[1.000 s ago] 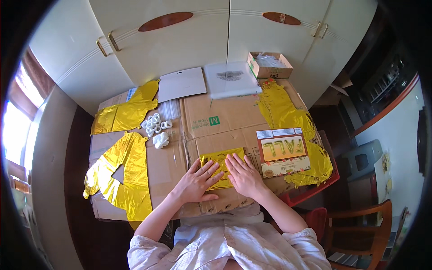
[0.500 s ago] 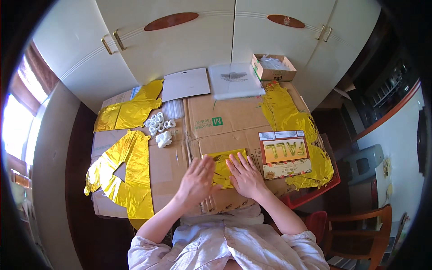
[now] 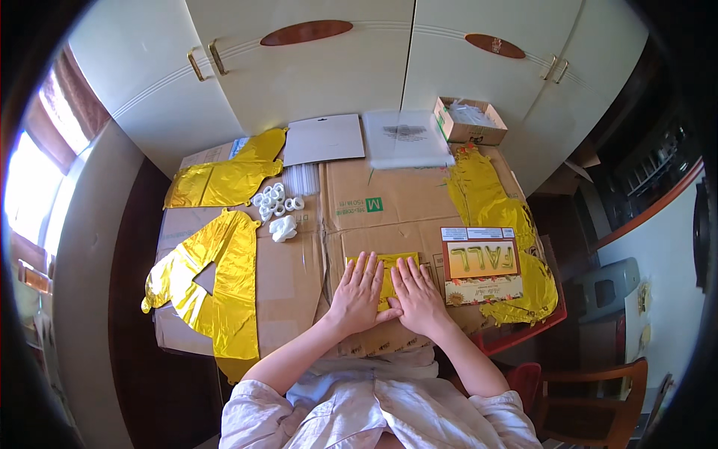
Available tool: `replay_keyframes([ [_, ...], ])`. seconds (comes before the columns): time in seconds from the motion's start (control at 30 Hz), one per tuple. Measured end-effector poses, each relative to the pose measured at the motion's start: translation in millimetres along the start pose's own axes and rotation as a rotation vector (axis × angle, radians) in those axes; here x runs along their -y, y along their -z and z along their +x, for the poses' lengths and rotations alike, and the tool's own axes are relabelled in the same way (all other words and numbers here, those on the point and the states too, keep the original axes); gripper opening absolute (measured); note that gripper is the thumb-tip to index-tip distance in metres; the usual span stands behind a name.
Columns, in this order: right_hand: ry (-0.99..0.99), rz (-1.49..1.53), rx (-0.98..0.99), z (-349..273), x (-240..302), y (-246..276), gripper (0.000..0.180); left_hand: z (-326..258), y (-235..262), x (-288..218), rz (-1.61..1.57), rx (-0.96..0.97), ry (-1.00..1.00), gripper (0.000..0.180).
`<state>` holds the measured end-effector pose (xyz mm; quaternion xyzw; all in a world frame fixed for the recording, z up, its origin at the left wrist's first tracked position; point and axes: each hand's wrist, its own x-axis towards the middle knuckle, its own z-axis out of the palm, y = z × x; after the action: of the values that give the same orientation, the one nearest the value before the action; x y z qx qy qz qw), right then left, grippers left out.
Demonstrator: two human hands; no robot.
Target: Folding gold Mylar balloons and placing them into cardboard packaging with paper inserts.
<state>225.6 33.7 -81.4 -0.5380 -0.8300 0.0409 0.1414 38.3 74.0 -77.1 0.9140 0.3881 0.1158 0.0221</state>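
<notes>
**Left hand [image 3: 357, 294] and right hand [image 3: 420, 299] are lying flat over a gold foil packet [image 3: 387, 283]**

We are looking at a shiny, rectangular packet that is lying on brown cardboard [image 3: 288, 277], just below and right of the frame's centre. The left hand is covering its left part and the right hand its right part, so we are seeing only the strip between them and a thin upper edge. The fingers of both hands are stretching out straight toward the top of the frame, released and grasping nothing, while the thumbs are meeting between the palms.

Right of centre, a stiff, leaf-patterned printed card [image 3: 482, 266] is overlapping a wrinkled foil sheet [image 3: 479, 187] with ragged, wavy edges. At the lower left, a glossy foil shape [image 3: 235, 292] is spreading two broad legs around an angular hole. Above it, a creased foil piece [image 3: 224, 182] is catching the light.

Left of centre, smooth white rings [image 3: 277, 199] are clustering above a crumpled white bundle [image 3: 283, 229]. Thin clear tubes [image 3: 301, 179] are lying side by side below a flat white card [image 3: 324, 140]. Toward the upper right, a clear plastic sleeve [image 3: 407, 146] is lying beside a small open box [image 3: 479, 136], which is holding flimsy translucent plastic [image 3: 470, 113]. Along the top, smooth cream doors [image 3: 321, 75] are carrying reddish-brown ovals [image 3: 307, 33].
</notes>
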Motion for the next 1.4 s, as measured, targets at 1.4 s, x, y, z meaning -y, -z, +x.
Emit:
replay_keyframes([
  [1.4, 0.227, -0.008, 0.294, -43.9, -28.0, 36.3, 0.069, -48.4, 35.8, -13.8, -0.008, 0.257, -0.018, 0.115],
])
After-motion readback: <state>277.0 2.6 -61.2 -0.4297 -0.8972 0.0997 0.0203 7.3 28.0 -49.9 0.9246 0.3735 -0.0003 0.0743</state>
